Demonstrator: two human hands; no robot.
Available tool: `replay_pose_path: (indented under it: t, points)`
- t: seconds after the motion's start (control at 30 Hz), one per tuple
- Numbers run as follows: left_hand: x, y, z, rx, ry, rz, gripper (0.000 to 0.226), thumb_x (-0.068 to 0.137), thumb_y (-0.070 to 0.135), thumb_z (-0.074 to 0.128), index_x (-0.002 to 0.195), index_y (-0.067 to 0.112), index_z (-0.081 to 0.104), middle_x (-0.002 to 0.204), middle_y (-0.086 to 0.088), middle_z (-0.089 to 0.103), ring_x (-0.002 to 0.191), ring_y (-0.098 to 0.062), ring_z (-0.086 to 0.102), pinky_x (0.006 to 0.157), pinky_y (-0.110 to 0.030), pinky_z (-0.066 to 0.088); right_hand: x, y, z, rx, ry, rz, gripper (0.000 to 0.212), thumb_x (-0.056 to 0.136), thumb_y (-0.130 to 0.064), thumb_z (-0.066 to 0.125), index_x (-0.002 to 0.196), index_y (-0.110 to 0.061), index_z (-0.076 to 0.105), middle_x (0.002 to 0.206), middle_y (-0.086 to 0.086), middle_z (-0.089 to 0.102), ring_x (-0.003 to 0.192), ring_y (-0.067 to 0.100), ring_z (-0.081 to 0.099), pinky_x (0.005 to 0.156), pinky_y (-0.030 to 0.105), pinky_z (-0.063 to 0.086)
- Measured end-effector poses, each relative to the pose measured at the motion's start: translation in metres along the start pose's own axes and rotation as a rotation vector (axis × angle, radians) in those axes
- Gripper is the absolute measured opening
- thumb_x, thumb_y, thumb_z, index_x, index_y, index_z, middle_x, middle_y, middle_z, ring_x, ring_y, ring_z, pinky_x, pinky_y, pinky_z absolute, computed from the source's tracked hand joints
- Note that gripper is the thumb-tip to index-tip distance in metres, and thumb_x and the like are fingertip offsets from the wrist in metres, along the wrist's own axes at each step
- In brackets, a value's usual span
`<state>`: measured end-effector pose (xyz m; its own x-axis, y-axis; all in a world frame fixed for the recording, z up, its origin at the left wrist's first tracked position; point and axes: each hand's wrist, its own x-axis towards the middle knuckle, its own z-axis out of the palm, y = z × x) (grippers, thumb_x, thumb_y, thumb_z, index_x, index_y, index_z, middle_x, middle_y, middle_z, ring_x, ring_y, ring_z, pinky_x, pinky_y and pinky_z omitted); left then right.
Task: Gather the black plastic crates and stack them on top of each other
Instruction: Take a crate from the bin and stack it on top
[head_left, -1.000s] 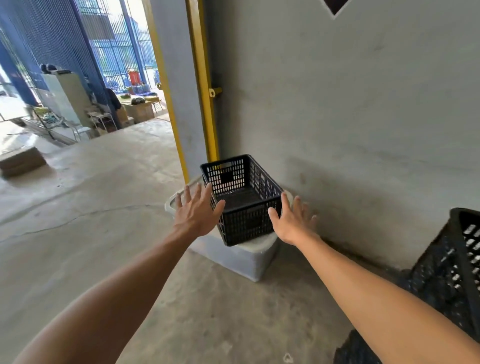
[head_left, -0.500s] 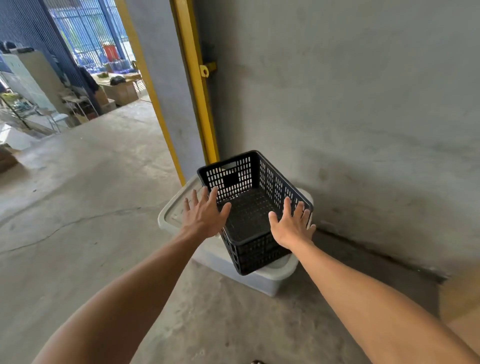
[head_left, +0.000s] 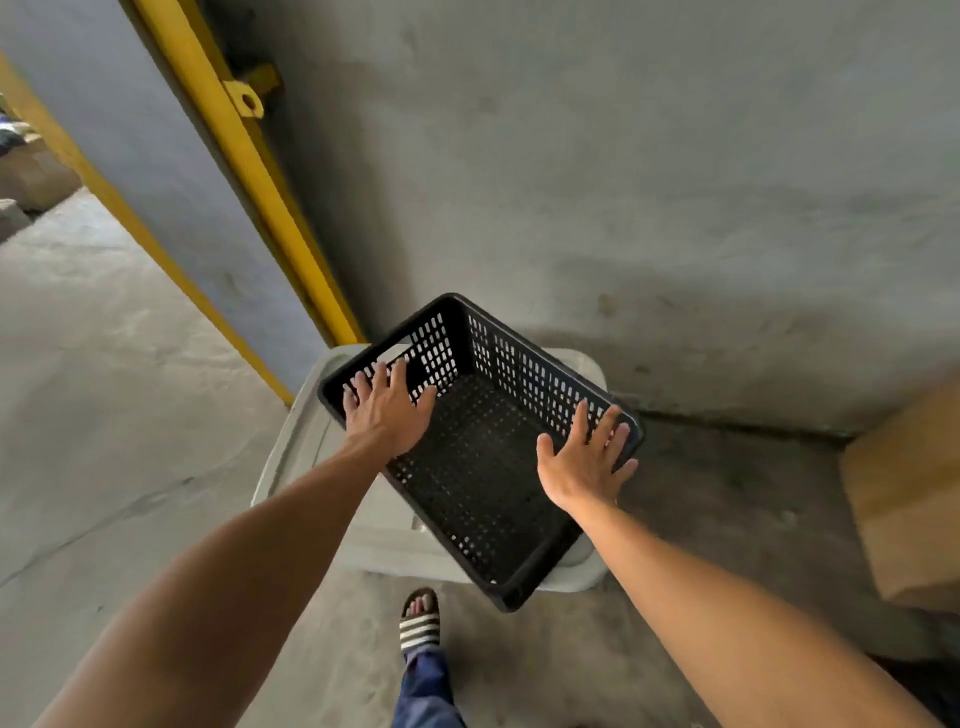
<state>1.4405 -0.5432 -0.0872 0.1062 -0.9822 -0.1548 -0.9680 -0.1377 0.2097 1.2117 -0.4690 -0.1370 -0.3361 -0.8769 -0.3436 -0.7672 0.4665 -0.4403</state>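
An empty black plastic crate (head_left: 483, 478) with perforated walls rests at an angle on a pale lidded tub (head_left: 311, 452) by the grey wall. My left hand (head_left: 387, 410) hovers over the crate's far left corner, fingers spread, holding nothing. Over the crate's right rim my right hand (head_left: 587, 457) is spread the same way, fingertips at the rim's edge. Neither hand grips the crate.
A yellow door frame (head_left: 249, 171) slants down to the tub's left. A brown cardboard box (head_left: 914, 499) stands at the right against the wall. My sandalled foot (head_left: 420, 618) is on the concrete floor just before the tub. Something dark shows at the bottom right corner.
I have stepped closer and the view has tilted down. Both hands moved forward from the crate's near side to above its left and right rims. The crate itself has not moved.
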Motion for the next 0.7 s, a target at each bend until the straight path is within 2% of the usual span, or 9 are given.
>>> replay_pose_path:
  t: [0.17, 0.3, 0.43, 0.5, 0.6, 0.7]
  points:
    - [0.104, -0.026, 0.011, 0.029, -0.082, 0.130, 0.076, 0.096, 0.062, 0.031, 0.158, 0.023, 0.012, 0.167, -0.009, 0.011, 0.153, -0.037, 0.007, 0.120, -0.059, 0.011, 0.022, -0.011, 0.025, 0.020, 0.157, 0.282, 0.079, 0.096, -0.053, 0.040, 0.158, -0.026, -0.001, 0.164, 0.013, -0.018, 0.151, 0.034, -0.010, 0.116, 0.064, 0.004]
    - [0.174, -0.041, 0.014, 0.034, -0.149, 0.192, 0.077, 0.096, 0.061, 0.034, 0.157, 0.019, 0.015, 0.166, -0.011, 0.016, 0.151, -0.040, 0.009, 0.119, -0.061, 0.014, 0.024, -0.017, 0.041, 0.097, 0.244, 0.503, 0.084, 0.095, -0.050, 0.045, 0.158, -0.026, -0.005, 0.164, 0.014, -0.016, 0.150, 0.037, -0.002, 0.115, 0.064, 0.014]
    - [0.223, -0.050, 0.021, -0.037, -0.226, 0.158, 0.077, 0.096, 0.057, 0.037, 0.158, 0.016, 0.014, 0.164, -0.014, 0.018, 0.150, -0.041, 0.011, 0.119, -0.059, 0.015, 0.017, -0.019, 0.055, 0.312, 0.315, 0.758, 0.085, 0.096, -0.042, 0.050, 0.157, -0.027, -0.006, 0.165, 0.012, -0.012, 0.149, 0.037, 0.006, 0.111, 0.060, 0.027]
    - [0.238, -0.054, 0.027, -0.089, -0.251, 0.115, 0.077, 0.097, 0.055, 0.039, 0.157, 0.013, 0.016, 0.163, -0.016, 0.021, 0.149, -0.042, 0.013, 0.119, -0.059, 0.016, 0.014, -0.018, 0.063, 0.467, 0.336, 0.881, 0.085, 0.097, -0.038, 0.053, 0.158, -0.026, -0.004, 0.166, 0.011, -0.008, 0.149, 0.038, 0.010, 0.110, 0.061, 0.027]
    - [0.253, -0.056, 0.032, -0.140, -0.300, 0.064, 0.076, 0.098, 0.054, 0.040, 0.155, 0.007, 0.020, 0.159, -0.022, 0.029, 0.146, -0.043, 0.025, 0.117, -0.056, 0.022, 0.011, -0.013, 0.077, 0.608, 0.404, 0.985, 0.080, 0.097, -0.036, 0.055, 0.158, -0.021, 0.006, 0.163, 0.017, 0.011, 0.142, 0.043, 0.027, 0.110, 0.058, 0.031]
    - [0.267, -0.059, 0.039, -0.227, -0.427, 0.029, 0.074, 0.098, 0.057, 0.037, 0.146, 0.000, 0.038, 0.141, -0.026, 0.051, 0.129, -0.047, 0.046, 0.109, -0.052, 0.035, 0.009, -0.007, 0.092, 0.754, 0.510, 0.984, 0.056, 0.097, -0.031, 0.055, 0.145, -0.010, 0.036, 0.142, 0.020, 0.044, 0.118, 0.040, 0.055, 0.099, 0.047, 0.046]
